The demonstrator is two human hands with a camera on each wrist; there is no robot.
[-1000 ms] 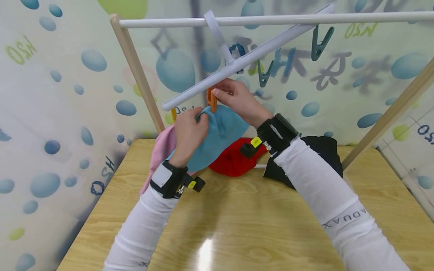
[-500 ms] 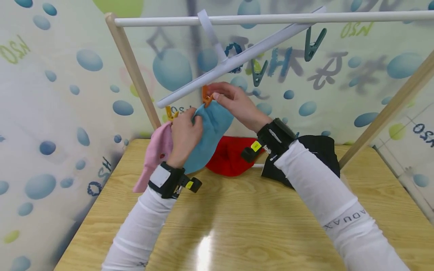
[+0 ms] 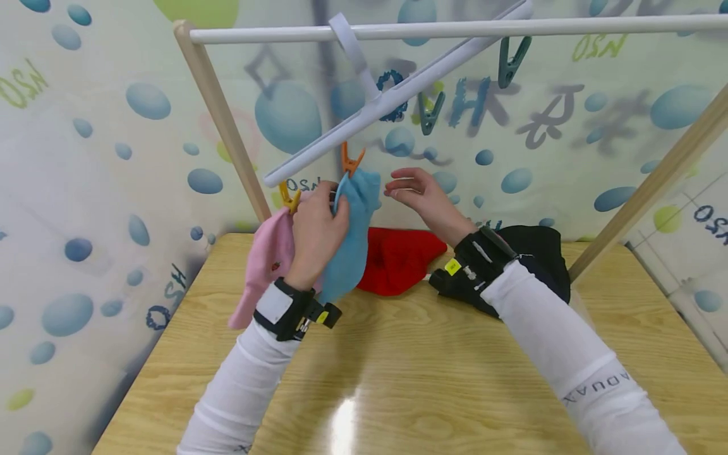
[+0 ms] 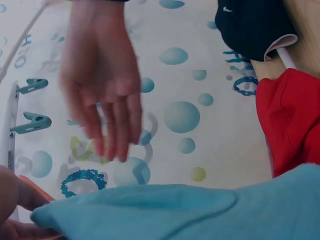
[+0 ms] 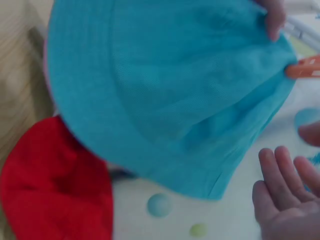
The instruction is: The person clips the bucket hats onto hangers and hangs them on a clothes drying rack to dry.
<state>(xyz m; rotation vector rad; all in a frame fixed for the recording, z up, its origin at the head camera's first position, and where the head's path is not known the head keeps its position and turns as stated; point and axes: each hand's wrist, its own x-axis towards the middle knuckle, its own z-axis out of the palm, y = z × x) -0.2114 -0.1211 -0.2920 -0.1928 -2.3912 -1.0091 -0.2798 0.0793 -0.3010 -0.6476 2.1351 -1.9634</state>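
A light blue bucket hat (image 3: 355, 234) hangs by its edge from an orange clip (image 3: 351, 163) on the white hanger (image 3: 392, 98). My left hand (image 3: 318, 230) pinches the hat's edge near that clip, with thumb and fingertips on the fabric. My right hand (image 3: 423, 199) is apart from the hat, to its right, fingers relaxed and holding nothing; the right wrist view shows its loose fingers (image 5: 282, 180) beside the hat. Just left of my left hand, a pink hat (image 3: 264, 262) hangs from a yellow clip (image 3: 290, 199), partly hidden by the hand.
Two green clips (image 3: 430, 114) hang from the hanger's right half. The hanger hooks over a white rod (image 3: 569, 26) on wooden posts (image 3: 222, 114). A red cap (image 3: 398, 262) and a black cap (image 3: 537, 253) lie at the back of the wooden table (image 3: 432, 379).
My right hand has let go of the orange clip and moved right and down. The clip now bites on the blue hat's edge. My left hand keeps its grip on the hat.
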